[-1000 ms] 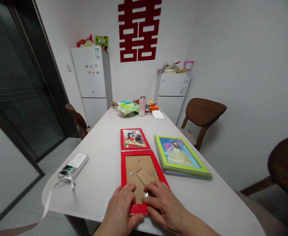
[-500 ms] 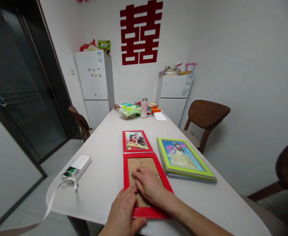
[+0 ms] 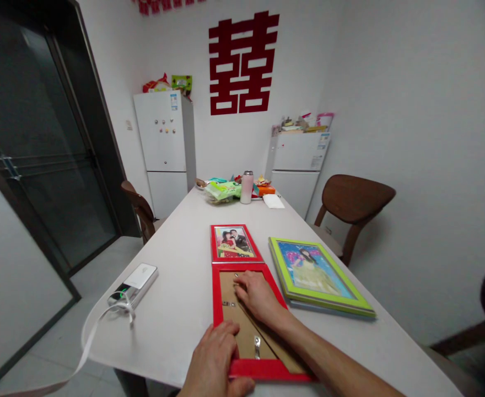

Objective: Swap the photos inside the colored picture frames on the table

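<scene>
A red picture frame (image 3: 219, 298) lies face down on the table, its brown backing board (image 3: 242, 331) facing up. Small metal clips (image 3: 257, 347) show along the edges of the board. My left hand (image 3: 217, 358) grips the frame's near left corner, thumb at the front edge and fingers over the side. Curled fingers of my right hand (image 3: 257, 295) press at the clip at the far end of the board. Touching the frame's far edge is a second red picture frame (image 3: 213, 242), face up with a photo of two people.
Right of my hands lies a green picture frame (image 3: 284, 278) on a stack. A power bank (image 3: 137, 284) with a white strap rests at the left. A pink bottle (image 3: 246, 187) and green snack bags (image 3: 224, 190) stand at the far end. Brown chairs (image 3: 356, 198) flank the table.
My right hand has moved away from me, from the left-side clip to the far clip, uncovering more of the board. My left hand stays at the near corner.
</scene>
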Demonstrator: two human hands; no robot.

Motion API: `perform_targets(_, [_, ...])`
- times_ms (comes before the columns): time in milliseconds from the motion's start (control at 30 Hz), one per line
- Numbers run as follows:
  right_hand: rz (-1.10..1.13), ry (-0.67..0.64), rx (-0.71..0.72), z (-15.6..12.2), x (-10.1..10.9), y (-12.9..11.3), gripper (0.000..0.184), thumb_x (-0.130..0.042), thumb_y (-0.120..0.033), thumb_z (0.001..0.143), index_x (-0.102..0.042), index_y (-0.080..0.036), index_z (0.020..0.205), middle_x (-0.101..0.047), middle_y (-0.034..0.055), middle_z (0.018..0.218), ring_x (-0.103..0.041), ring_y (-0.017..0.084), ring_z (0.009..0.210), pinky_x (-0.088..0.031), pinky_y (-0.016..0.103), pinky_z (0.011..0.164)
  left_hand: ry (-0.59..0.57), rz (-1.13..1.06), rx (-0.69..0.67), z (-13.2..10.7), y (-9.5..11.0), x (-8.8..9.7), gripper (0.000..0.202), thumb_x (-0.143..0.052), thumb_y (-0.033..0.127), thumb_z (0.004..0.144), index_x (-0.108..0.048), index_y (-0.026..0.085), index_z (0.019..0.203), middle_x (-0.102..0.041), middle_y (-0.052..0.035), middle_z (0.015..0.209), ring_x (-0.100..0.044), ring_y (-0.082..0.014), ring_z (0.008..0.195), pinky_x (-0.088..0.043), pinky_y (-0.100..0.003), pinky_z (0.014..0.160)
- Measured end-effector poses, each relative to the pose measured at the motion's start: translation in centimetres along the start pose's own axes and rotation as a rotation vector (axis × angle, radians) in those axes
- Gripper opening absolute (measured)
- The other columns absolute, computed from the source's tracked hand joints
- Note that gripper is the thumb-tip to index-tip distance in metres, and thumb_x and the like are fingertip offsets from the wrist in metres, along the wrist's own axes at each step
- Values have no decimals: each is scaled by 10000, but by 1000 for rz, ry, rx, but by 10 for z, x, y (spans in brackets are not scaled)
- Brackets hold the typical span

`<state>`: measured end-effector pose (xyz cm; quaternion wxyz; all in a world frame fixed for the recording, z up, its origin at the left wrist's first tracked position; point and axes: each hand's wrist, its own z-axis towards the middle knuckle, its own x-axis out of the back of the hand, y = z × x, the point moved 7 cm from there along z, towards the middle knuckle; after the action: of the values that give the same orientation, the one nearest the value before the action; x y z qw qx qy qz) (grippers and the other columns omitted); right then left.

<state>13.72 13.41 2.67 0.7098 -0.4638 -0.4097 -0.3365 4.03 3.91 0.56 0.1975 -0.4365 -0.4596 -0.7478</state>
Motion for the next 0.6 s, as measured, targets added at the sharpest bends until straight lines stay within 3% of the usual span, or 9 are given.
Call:
perform_targets(167, [-39, 31, -170, 27, -6, 33, 174, -448, -214, 743, -605, -141, 727, -622, 82, 743, -546, 164, 694, -329, 241, 582, 5, 3, -16, 0, 0, 0, 380, -650, 338, 568, -556, 156, 888, -524, -131, 1162, -463, -282, 1076, -343, -476, 921])
perform_targets(300, [-32, 58, -245, 33, -8, 45, 166, -461, -231, 737, -594, -132, 719, -627, 92, 721, -553, 161, 667, -321, 234, 556, -29, 39, -8, 1, 1, 0, 401, -652, 318, 563, -548, 146, 910, -514, -141, 1170, -455, -288, 1084, -334, -488, 927])
perform_targets(467, [68, 112, -180, 25, 5, 35, 208, -431, -248, 755, -582, -130, 674, -625, 76, 704, -547, 147, 652, -353, 230, 578, -34, 103, -33, 8, 6, -8, 453, -711, 357, 500, -551, 157, 874, -522, -135, 1161, -460, -300, 1074, -280, -538, 940])
perform_targets(600, [180, 169, -85, -3, 32, 33, 236, -392, -278, 776, -591, -151, 764, -622, 48, 782, -545, 138, 729, -387, 229, 667, -13, 106, -136, 11, 9, -12, 388, -663, 407, 576, -540, 175, 862, -553, -112, 1120, -481, -286, 1054, -300, -533, 930])
